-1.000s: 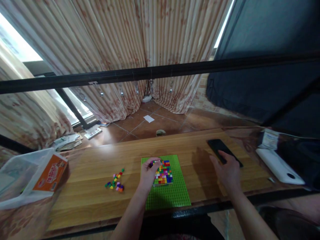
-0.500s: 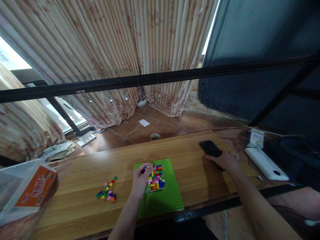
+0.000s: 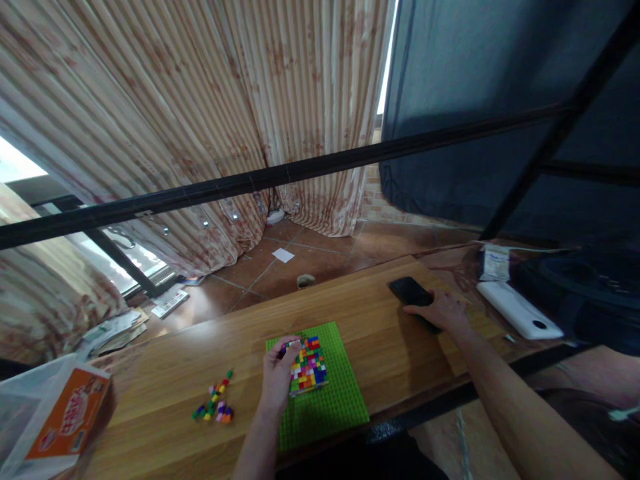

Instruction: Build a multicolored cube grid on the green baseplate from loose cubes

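Observation:
A square slab of many small coloured toy bricks [image 3: 310, 370] sits on a green studded baseplate [image 3: 330, 413]. At the slab's far left corner, my left hand [image 3: 277, 370] is closed, with thumb and fingers pinched around the bricks there. Whether a loose brick is between the fingertips is hidden. My right hand [image 3: 447, 312] lies across a black phone [image 3: 410, 291] on the table, its thumb over the near left edge and its fingers curled on the other side. To the left of the baseplate, several loose toy bricks [image 3: 215, 403] are scattered on the wood.
The wooden table [image 3: 160, 400] carries all of this. An orange and white box [image 3: 67, 413] in a clear plastic bin is at the left. A white device [image 3: 517, 310] lies beyond the table's right end. A dark metal bar [image 3: 320, 163] crosses in front of the curtains.
The view has tilted and shifted slightly. My left hand stays at the slab's corner and my right hand stays on the phone; neither has visibly moved against the table.

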The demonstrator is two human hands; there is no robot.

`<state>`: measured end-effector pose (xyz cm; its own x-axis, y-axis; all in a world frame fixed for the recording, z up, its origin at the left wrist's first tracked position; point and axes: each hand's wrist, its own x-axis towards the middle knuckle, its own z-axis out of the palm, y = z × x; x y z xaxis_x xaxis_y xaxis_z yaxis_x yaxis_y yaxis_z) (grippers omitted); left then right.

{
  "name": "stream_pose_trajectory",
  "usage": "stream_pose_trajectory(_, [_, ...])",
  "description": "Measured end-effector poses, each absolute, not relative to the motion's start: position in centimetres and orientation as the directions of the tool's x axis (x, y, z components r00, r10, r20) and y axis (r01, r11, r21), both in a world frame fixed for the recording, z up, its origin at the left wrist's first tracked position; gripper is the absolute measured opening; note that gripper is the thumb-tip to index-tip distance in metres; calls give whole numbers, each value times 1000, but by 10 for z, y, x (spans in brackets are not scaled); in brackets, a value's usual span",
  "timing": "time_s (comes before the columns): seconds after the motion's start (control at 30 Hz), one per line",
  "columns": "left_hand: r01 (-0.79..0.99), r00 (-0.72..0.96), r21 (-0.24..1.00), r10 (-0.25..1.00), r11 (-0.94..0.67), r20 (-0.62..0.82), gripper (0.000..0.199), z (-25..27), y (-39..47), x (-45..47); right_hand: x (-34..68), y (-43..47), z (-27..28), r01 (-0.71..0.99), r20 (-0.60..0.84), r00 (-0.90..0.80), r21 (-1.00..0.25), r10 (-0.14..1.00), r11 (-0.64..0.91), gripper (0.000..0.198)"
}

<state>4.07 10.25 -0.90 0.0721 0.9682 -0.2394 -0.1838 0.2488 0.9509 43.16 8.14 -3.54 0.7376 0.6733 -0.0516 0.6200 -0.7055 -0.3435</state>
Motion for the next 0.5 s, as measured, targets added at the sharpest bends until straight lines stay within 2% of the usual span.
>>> stream_pose_trajectory(0.2, [-163,64,958,972,235,-228,36,-4,100,42,424,81,-31,607,-50,744,-366,666,-706,93])
stream_pose_trajectory(0.37, [-175,72,951,967,255,-246,37,-4,101,42,425,78,-24,641,-50,702,-391,711,-660,99])
stream_pose_trajectory(0.43, [-179,66,949,966,260,-252,38,-5,102,41,432,75,-22,663,-45,660,-435,750,-609,91])
stream_pose_trajectory(0.5, [-179,63,948,965,261,-254,39,-5,103,40,442,70,-20,650,-2,650,-517,760,-557,75])
